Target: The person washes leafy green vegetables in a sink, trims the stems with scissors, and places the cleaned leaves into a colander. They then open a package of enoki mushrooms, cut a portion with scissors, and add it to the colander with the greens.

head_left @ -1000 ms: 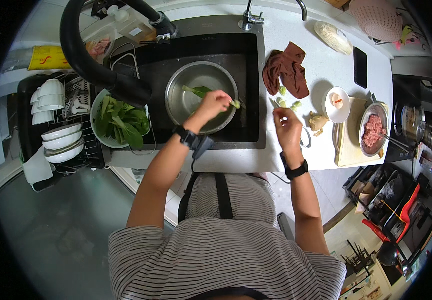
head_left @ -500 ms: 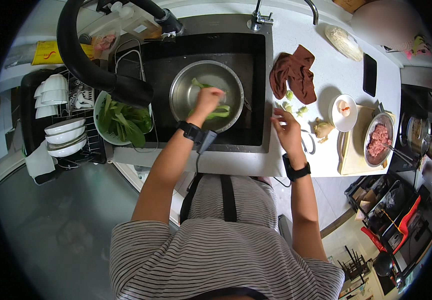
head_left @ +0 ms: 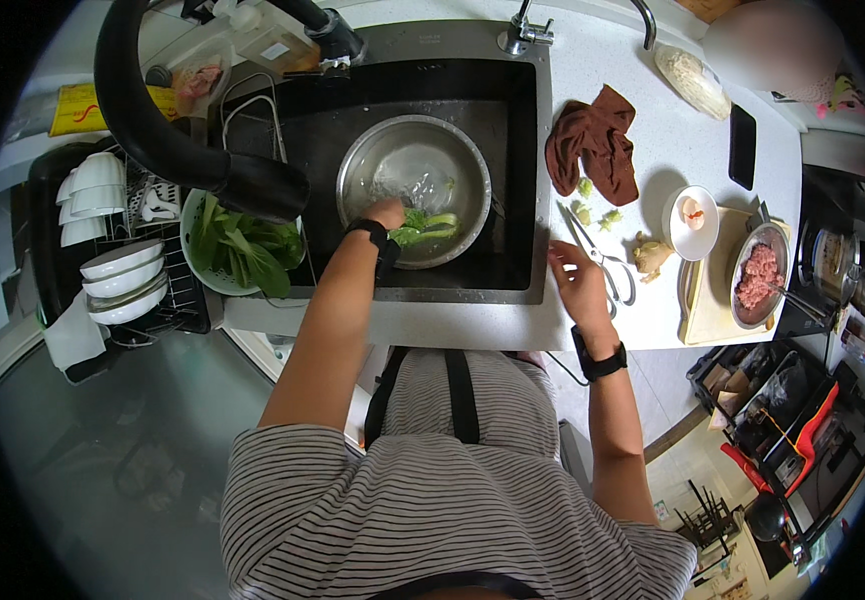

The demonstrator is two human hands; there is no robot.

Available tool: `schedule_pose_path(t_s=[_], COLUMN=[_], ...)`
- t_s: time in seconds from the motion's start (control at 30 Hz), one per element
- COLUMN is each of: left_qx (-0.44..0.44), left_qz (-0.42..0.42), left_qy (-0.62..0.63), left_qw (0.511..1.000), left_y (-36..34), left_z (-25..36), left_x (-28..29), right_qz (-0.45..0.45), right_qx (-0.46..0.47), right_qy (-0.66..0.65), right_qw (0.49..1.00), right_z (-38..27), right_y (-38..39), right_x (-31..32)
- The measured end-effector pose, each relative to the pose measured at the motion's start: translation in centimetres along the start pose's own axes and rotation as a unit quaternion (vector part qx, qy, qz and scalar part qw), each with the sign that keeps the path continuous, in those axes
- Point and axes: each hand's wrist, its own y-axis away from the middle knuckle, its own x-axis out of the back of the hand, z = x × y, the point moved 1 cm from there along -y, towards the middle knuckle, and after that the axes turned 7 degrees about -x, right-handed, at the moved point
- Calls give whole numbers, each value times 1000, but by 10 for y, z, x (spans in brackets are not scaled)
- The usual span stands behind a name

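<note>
Greens lie inside the near rim of the bowl; I can't tell if my left grip pinches them. Wet, they could slip. My right grip, loosely spread by the right edge of the sink, could nudge the neighbouring scissors.

Kitchen, dark sink, black faucet, white bowls drying, raw minced meat

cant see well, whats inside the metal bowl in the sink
Inside the metal bowl are rippling water and leafy greens. The left hand covers part of the inside; what lies beneath it can't be seen.
</note>
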Motion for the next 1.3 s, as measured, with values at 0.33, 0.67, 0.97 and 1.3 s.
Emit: schedule_pose_path(t_s=[0.33, 0.67, 0.97, 1.3], left_qx=[-41, -372, -375, -102], left_qz=[69, 337, 345, 538], left_qy=[688, 295, 311, 37], left_qw=[721, 813, 802, 836], left_y=[103, 185, 203, 271], left_z=[51, 66, 56, -53], left_x=[89, 82, 68, 137], right_qz=[-161, -349, -325, -132], right_qx=[14, -206, -100, 81], right_qy=[-115, -431, -248, 396], right_qw=[980, 806, 907, 905], right_z=[-43, -92, -92, -30], right_y=[-34, -74, -77, -113], right_x=[-95, -142, -161, -194])
